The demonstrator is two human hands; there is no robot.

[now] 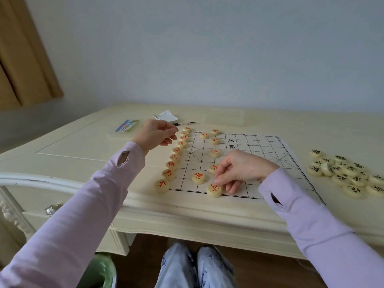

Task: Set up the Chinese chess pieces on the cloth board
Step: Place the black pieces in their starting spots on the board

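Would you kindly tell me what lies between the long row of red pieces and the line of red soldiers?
The head view shows a near red piece and a far red piece there, on otherwise bare cloth board.

home rm: cream carved desk [187,206], curtain [25,59], plain wall [207,48].

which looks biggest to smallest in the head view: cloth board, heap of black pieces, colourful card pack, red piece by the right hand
1. cloth board
2. heap of black pieces
3. colourful card pack and red piece: about alike; the piece lies nearer the camera, so not ranked.
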